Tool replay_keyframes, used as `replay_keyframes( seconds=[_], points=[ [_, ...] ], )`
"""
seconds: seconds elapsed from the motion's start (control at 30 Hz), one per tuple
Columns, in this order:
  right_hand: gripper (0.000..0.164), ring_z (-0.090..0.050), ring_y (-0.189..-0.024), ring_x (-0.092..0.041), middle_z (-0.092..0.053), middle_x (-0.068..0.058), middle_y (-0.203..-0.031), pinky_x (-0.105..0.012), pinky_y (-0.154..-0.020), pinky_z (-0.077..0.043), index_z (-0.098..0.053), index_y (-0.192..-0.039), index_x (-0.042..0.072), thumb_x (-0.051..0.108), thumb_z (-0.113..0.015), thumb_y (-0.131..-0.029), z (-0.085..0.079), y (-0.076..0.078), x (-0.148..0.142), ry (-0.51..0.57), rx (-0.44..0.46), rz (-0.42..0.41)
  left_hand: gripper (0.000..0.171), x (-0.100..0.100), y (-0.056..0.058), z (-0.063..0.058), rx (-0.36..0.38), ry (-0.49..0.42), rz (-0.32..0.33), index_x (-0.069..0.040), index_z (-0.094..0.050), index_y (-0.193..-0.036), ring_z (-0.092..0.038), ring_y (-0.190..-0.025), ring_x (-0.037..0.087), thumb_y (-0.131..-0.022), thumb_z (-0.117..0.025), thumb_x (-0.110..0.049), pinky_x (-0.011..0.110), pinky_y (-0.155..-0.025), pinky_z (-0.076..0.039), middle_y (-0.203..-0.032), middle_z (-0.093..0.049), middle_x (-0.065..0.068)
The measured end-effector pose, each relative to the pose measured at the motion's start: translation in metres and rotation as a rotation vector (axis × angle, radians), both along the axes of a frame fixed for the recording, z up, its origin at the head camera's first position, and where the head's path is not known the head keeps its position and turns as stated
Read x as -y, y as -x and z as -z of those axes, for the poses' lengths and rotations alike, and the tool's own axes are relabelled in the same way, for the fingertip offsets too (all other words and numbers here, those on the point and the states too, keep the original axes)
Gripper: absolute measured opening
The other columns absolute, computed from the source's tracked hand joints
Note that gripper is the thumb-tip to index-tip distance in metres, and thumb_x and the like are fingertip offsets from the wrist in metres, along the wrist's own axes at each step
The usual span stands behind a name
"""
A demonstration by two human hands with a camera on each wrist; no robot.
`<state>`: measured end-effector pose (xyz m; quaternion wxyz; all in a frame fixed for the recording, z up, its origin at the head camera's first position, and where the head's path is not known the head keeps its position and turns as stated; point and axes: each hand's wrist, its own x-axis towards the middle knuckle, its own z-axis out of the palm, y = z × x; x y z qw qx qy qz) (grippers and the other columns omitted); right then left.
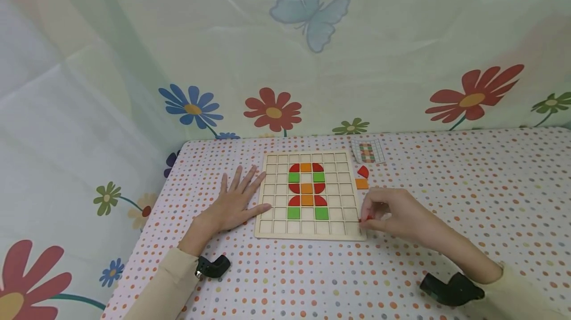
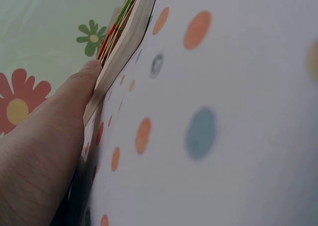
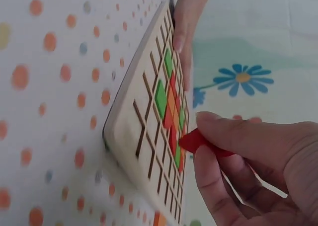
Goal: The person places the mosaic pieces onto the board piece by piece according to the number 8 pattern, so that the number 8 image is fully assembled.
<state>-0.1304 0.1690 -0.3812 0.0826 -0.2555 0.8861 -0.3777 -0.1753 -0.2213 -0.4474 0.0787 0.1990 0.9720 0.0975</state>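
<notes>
A wooden grid board (image 1: 312, 237) lies on the table, with red rounded, orange square and green square tiles set in its middle columns. My left hand (image 1: 234, 206) lies spread at the board's left side, its thumb on the edge; the left wrist view shows that thumb (image 2: 54, 121) against the board's side. Beside the lower right edge, my right hand (image 1: 397, 213) pinches a red tile (image 3: 206, 144) between thumb and fingers. Most of that tile is covered by the fingers in the head view.
Right of the board lie a loose red quarter-round tile (image 1: 363, 172) and an orange tile (image 1: 362, 184). Behind them is a small printed pattern card (image 1: 367, 151). The dotted tablecloth (image 1: 276, 280) meets a flowered backdrop (image 1: 383, 62) at the rear and left.
</notes>
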Motion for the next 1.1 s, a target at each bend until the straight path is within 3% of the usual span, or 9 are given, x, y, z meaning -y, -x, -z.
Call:
replay_keyframes(
  seconds=[0.2, 0.4, 0.6, 0.87, 1.1],
  points=[
    [0.018, -0.057, -0.079, -0.007, -0.065, 0.007, -0.087, -0.021, -0.075, -0.059, -0.082, -0.104, 0.006, 0.002, -0.084, -0.086, 0.006, 0.006, 0.029, 0.094, 0.051, -0.076, 0.091, -0.001, -0.001, -0.001, 0.007, -0.004, 0.004, -0.021, -0.012, -0.17, 0.01, -0.159, 0.042, -0.101, -0.049, -0.067, 0.071, -0.121, 0.008, -0.176, 0.0, 0.009],
    [0.013, -0.055, -0.081, -0.006, -0.064, 0.007, -0.086, -0.018, -0.076, -0.056, -0.084, -0.102, 0.004, 0.0, -0.079, -0.091, 0.017, 0.011, 0.047, 0.153, 0.058, -0.098, 0.091, 0.0, -0.001, -0.003, 0.001, -0.003, 0.009, -0.02, -0.014, -0.17, 0.009, -0.159, 0.043, -0.101, -0.052, -0.065, 0.072, -0.121, 0.007, -0.176, -0.001, 0.01],
    [0.015, -0.052, -0.078, -0.007, -0.063, 0.007, -0.085, -0.02, -0.067, -0.051, -0.084, -0.102, 0.006, -0.002, -0.075, -0.094, 0.026, 0.009, 0.061, 0.157, 0.056, -0.099, 0.091, 0.0, -0.001, -0.001, 0.0, 0.0, 0.011, -0.02, -0.015, -0.17, 0.009, -0.159, 0.043, -0.101, -0.052, -0.064, 0.071, -0.121, 0.007, -0.176, -0.001, 0.01],
    [0.015, -0.053, -0.076, -0.004, -0.069, 0.006, -0.088, -0.02, -0.066, -0.053, -0.083, -0.098, 0.006, -0.006, -0.078, -0.09, 0.028, 0.003, 0.068, 0.121, -0.011, -0.09, 0.091, 0.001, -0.001, -0.001, -0.005, -0.02, 0.011, -0.018, -0.015, -0.17, 0.008, -0.159, 0.044, -0.1, -0.05, -0.066, 0.072, -0.121, 0.007, -0.176, -0.003, 0.012],
    [0.015, -0.051, -0.076, -0.004, -0.062, 0.007, -0.088, -0.019, -0.063, -0.049, -0.084, -0.1, 0.002, -0.006, -0.079, -0.088, 0.029, -0.004, 0.074, 0.079, -0.06, -0.054, 0.09, 0.001, 0.0, -0.001, -0.009, -0.013, 0.006, -0.019, -0.016, -0.17, 0.007, -0.159, 0.044, -0.101, -0.05, -0.066, 0.072, -0.121, 0.005, -0.176, -0.003, 0.011]
  ],
)
